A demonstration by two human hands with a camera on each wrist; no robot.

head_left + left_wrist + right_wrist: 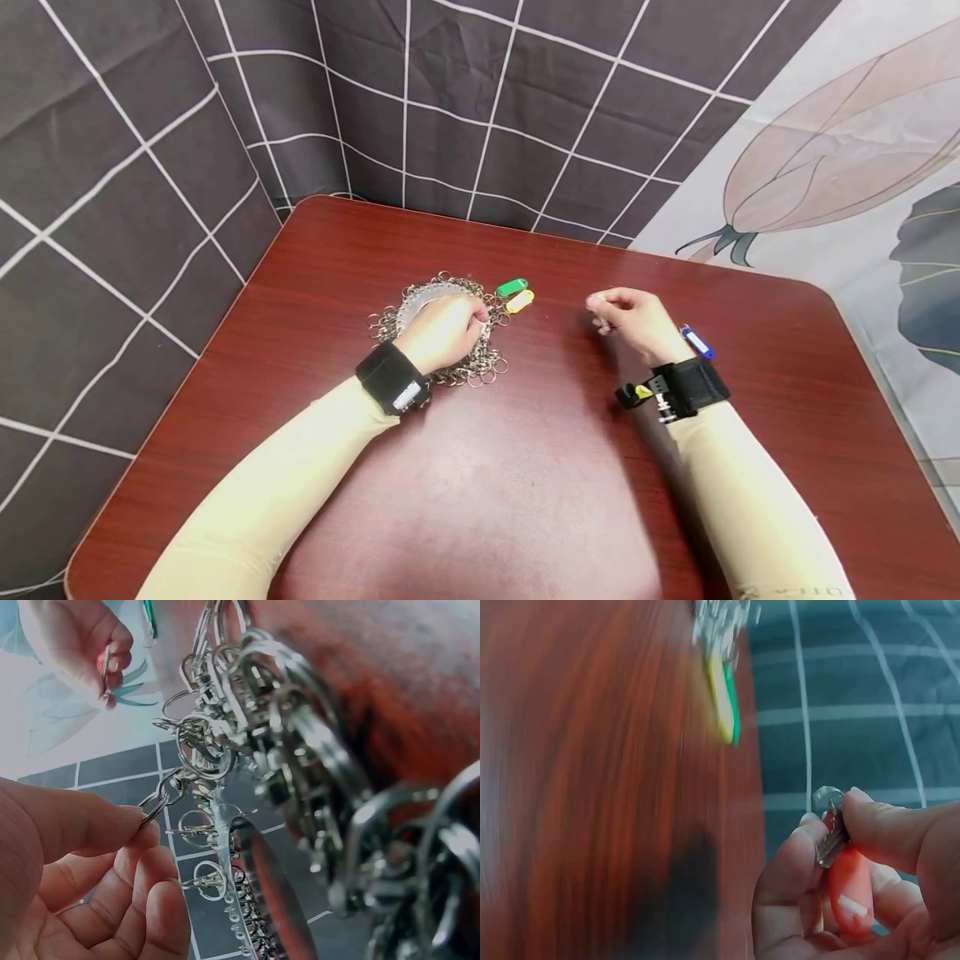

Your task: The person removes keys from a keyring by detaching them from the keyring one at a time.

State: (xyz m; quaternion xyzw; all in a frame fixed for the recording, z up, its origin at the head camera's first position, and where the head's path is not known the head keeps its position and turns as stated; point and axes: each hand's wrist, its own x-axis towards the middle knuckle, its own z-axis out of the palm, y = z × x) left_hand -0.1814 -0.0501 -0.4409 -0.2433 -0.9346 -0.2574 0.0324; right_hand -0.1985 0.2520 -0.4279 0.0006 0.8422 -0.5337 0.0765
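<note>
- Currently, centre-left of the head view: left hand (442, 332) pinches one ring of the key-ring pile (480, 367) on the counter (525, 467).
- Right hand (630, 321), mid-frame, pinches a red key tag (849, 896) (ring uppermost).
- Green tag (512, 287) and yellow tag (520, 301) lie beside the pile.
- Step, judged: joining tag and ring; next needs close alignment.
- Containers: none seen.

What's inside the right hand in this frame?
The right hand pinches a red key tag with a metal split ring at its top. Curled fingers cover the tag's lower end, so the palm behind it cannot be seen.
</note>
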